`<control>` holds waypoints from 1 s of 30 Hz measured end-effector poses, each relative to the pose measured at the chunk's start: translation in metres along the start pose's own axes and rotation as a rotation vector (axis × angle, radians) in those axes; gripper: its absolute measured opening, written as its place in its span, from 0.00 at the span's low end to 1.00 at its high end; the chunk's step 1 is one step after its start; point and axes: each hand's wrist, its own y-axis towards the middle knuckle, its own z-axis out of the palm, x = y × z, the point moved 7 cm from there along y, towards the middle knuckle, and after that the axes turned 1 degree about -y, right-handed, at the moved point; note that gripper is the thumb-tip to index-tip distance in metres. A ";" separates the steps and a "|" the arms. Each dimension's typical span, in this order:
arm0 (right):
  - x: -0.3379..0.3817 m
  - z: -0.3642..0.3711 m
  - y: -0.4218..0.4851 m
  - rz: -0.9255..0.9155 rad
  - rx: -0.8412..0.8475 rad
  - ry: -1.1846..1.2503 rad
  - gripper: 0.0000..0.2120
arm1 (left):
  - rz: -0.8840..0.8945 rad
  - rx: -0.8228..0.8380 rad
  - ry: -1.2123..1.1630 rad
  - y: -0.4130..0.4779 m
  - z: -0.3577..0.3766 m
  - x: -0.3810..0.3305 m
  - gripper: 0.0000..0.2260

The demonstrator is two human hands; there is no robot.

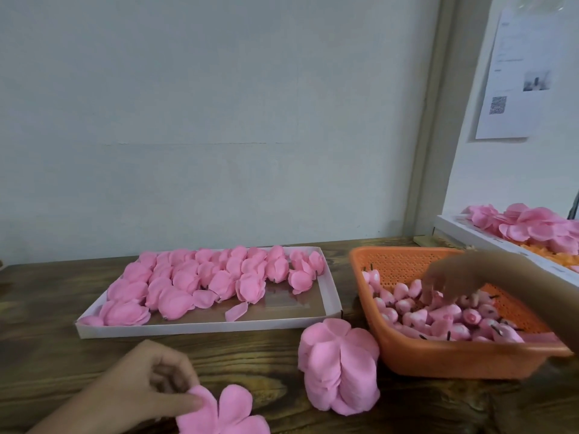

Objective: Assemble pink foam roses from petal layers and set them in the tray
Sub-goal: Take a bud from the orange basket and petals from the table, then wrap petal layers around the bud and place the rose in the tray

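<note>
Left hand [150, 389]: fingers curled, thumb and fingertips pinching the edge of a flat petal layer [225, 411] that lies on the table at the near edge.
Petal layer: thin, soft pink foam with a matte surface, cut in rounded lobes that fan out from a centre.
Right hand [451, 280]: reaches down into the orange basket [438, 361] with its fingertips among the buds; motion blur hides whether it grips one.
Buds [438, 314]: small, pointed, pink-and-white cones heaped in the basket, some with short dark stems.
Orange basket: plastic, rectangular with rounded corners, its walls perforated with fine holes.
Petal stack [340, 368]: a thick, domed pile of nested pink layers, standing on the table just beside the basket.
Tray [206, 328]: shallow white cardboard box with a brown floor, left of the basket.
Roses [200, 277]: finished pink foam blooms, rounded and cupped, packed in rows across the tray's left and far parts; one loose petal lies near its front wall.
Table [62, 355]: dark wood with strong grain.
Far box [463, 233]: white, at the right, piled with more pink petals.
</note>
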 end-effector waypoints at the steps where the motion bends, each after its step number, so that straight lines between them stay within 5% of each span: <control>1: -0.001 -0.001 0.001 0.002 -0.025 -0.012 0.17 | -0.008 0.003 -0.030 0.000 0.000 0.000 0.21; 5: -0.004 -0.001 0.004 0.003 -0.091 -0.040 0.15 | -0.005 -0.032 -0.076 0.003 -0.003 0.001 0.25; 13: -0.008 0.003 -0.003 0.023 -0.145 -0.070 0.14 | 0.090 -0.040 0.019 -0.001 -0.007 -0.008 0.16; 15: -0.008 0.002 -0.007 0.026 -0.138 -0.063 0.07 | 0.082 -0.004 -0.089 -0.003 -0.004 -0.010 0.14; 22: -0.009 -0.006 -0.011 0.091 -0.088 -0.045 0.14 | 0.030 -0.137 -0.855 0.014 -0.002 -0.021 0.08; 24: -0.005 -0.026 -0.023 0.099 -0.292 -0.049 0.11 | 0.024 -0.230 -0.926 0.031 -0.009 -0.020 0.10; 28: 0.006 -0.086 -0.078 0.066 -1.086 0.291 0.12 | 0.013 -0.374 -1.016 0.066 -0.017 -0.020 0.12; 30: 0.020 -0.100 -0.106 0.006 -1.333 0.475 0.12 | -0.020 -0.400 -1.070 0.081 -0.013 -0.023 0.11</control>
